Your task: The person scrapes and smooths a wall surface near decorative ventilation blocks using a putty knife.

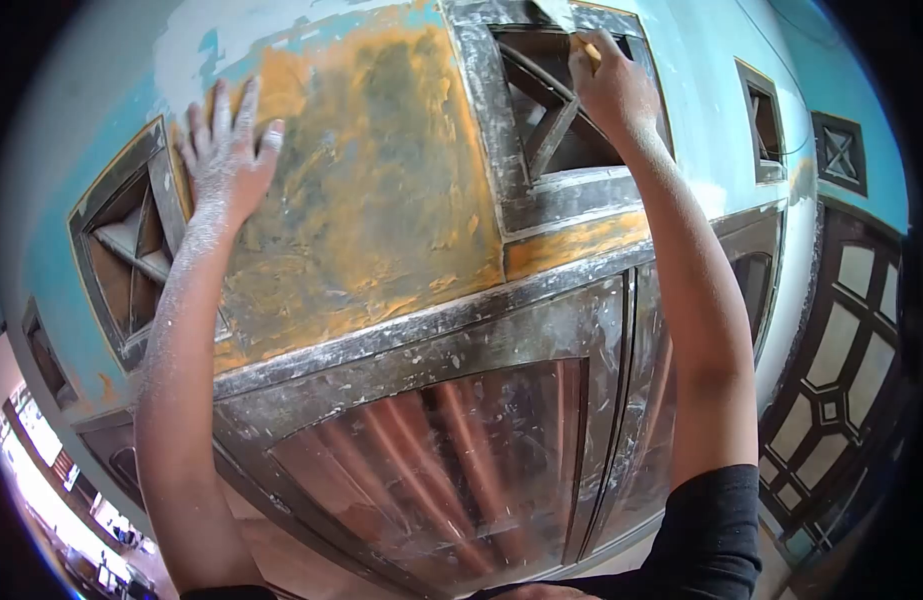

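Note:
My left hand [224,150], dusted white, lies flat with fingers spread on a scraped wall patch [371,180] of orange and grey, beside a square vent opening [131,250] on the left. My right hand [611,85] reaches up to the grey frame of a second vent opening [551,130] with crossed bars. Its fingers are closed on a scraper [559,14], whose pale blade shows at the frame's top edge. Most of the tool is hidden by the hand and cut off by the picture's edge.
Below the patch runs a grey, paint-spattered door frame [431,330] with a glass pane [451,450]. The wall around is turquoise [701,40]. Two more vents [763,125] and a dark panelled door [841,350] are on the right.

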Motion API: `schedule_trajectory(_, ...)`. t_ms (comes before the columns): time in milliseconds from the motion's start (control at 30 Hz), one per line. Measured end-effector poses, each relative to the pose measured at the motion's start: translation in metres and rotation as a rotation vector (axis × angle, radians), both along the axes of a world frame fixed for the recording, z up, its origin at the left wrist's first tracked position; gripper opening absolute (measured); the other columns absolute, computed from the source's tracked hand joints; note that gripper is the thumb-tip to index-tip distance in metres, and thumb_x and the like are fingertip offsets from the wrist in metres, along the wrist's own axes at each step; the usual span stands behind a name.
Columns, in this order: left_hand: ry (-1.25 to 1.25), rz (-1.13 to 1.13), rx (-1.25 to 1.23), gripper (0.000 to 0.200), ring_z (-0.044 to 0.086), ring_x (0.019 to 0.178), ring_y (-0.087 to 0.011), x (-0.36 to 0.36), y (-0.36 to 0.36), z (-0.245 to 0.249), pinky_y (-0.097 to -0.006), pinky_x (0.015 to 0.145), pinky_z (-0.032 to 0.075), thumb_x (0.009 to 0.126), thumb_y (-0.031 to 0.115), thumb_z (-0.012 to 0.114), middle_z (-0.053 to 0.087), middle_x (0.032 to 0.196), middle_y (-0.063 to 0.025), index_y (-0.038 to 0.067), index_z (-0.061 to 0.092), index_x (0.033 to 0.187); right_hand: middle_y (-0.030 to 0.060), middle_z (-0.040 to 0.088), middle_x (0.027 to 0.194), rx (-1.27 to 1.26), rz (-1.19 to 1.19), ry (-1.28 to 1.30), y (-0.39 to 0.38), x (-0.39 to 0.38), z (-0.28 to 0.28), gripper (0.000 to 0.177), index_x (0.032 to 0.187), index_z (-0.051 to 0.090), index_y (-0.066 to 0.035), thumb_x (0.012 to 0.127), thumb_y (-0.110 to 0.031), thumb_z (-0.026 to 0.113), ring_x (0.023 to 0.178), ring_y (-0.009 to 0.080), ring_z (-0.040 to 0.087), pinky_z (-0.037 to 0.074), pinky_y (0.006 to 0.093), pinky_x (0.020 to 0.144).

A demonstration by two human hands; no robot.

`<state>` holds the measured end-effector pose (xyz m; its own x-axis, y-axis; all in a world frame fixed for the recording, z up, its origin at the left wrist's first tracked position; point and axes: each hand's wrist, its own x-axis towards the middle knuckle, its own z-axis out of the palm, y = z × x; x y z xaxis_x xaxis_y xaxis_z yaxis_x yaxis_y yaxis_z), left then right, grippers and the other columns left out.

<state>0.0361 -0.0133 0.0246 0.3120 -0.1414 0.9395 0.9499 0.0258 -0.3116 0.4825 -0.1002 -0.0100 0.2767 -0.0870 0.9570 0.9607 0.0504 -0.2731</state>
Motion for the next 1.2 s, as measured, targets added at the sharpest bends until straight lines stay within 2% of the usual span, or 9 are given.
schedule_trajectory(67,0.043,0.018,-0.03,0.07,0.008,0.157,-0.0429,0.039,-0.004,0.0,-0.0735,0.119,0.006,0.102,0.06,0.044,0.012,0.173,-0.0053,0.036,0.023,0.164,0.0204,0.075,0.107,0.008,0.022,0.107,-0.004,0.025,0.012,0.036,0.128,0.064,-0.026,0.098,-0.045,0.054,0.101,0.0435,0.071,0.055,0.0534,0.089)
schedule_trajectory(300,0.098,0.04,-0.097,0.068,0.009,0.158,-0.0369,0.151,-0.032,0.007,-0.0714,0.121,0.008,0.102,0.062,0.044,0.013,0.173,-0.0026,0.039,0.023,0.163,0.0215,0.074,0.111,-0.008,-0.047,0.089,-0.008,0.045,0.023,0.036,0.126,0.066,-0.026,0.097,-0.043,0.052,0.107,0.0437,0.069,0.053,0.0534,0.094)
schedule_trajectory(400,0.079,0.093,-0.094,0.067,0.01,0.159,-0.0335,0.159,-0.033,0.011,-0.0699,0.122,0.008,0.102,0.063,0.043,0.013,0.173,-0.0012,0.041,0.024,0.163,0.0223,0.073,0.113,0.011,-0.006,0.239,-0.009,0.086,0.03,0.039,0.127,0.066,-0.025,0.097,-0.046,0.052,0.109,0.0437,0.069,0.053,0.0538,0.095)
schedule_trajectory(500,0.089,0.083,-0.077,0.067,0.01,0.159,-0.0326,0.158,-0.03,0.013,-0.069,0.123,0.007,0.102,0.063,0.043,0.013,0.173,-0.0006,0.041,0.024,0.162,0.0215,0.075,0.108,0.04,-0.046,0.161,-0.007,0.095,0.037,0.037,0.125,0.067,-0.025,0.099,-0.046,0.051,0.104,0.0463,0.069,0.053,0.0539,0.091)
schedule_trajectory(700,0.12,0.069,-0.008,0.067,0.01,0.159,-0.0316,0.162,-0.023,0.029,-0.0707,0.122,0.005,0.101,0.066,0.043,0.015,0.172,0.0007,0.043,0.025,0.161,0.0203,0.074,0.114,0.039,-0.068,0.141,0.002,0.135,0.061,0.039,0.129,0.067,-0.029,0.1,-0.049,0.051,0.109,0.0427,0.069,0.053,0.0536,0.094)
schedule_trajectory(767,0.084,0.168,-0.039,0.065,0.011,0.159,-0.031,0.165,-0.026,0.028,-0.0657,0.124,0.005,0.103,0.064,0.041,0.014,0.173,0.0015,0.045,0.023,0.162,0.0284,0.072,0.097,0.122,0.055,0.196,-0.009,0.113,0.069,0.033,0.111,0.069,-0.008,0.094,-0.034,0.059,0.095,0.0466,0.069,0.054,0.0553,0.085)
schedule_trajectory(933,0.134,0.131,0.028,0.059,0.012,0.158,-0.0314,0.158,-0.013,0.032,-0.0642,0.125,0.006,0.105,0.059,0.039,0.015,0.172,0.0011,0.044,0.025,0.161,0.0318,0.07,0.1,0.09,-0.001,0.153,-0.014,0.089,0.063,0.034,0.115,0.066,-0.01,0.097,-0.037,0.056,0.099,0.0499,0.067,0.053,0.0569,0.087)
schedule_trajectory(1033,0.144,0.061,0.062,0.055,0.013,0.158,-0.032,0.159,-0.012,0.036,-0.0636,0.125,0.008,0.107,0.053,0.038,0.016,0.172,0.0007,0.043,0.028,0.161,0.0324,0.07,0.101,0.15,0.017,0.175,0.002,0.125,0.082,0.033,0.114,0.066,-0.01,0.097,-0.037,0.055,0.097,0.0503,0.068,0.053,0.058,0.085)
schedule_trajectory(1200,0.161,0.002,0.086,0.054,0.015,0.158,-0.0329,0.158,-0.009,0.032,-0.0631,0.125,0.008,0.108,0.05,0.038,0.019,0.172,-0.0004,0.043,0.029,0.16,0.0305,0.071,0.101,0.097,-0.02,0.159,0.002,0.115,0.089,0.033,0.116,0.069,-0.014,0.099,-0.037,0.053,0.1,0.049,0.068,0.052,0.0561,0.089)
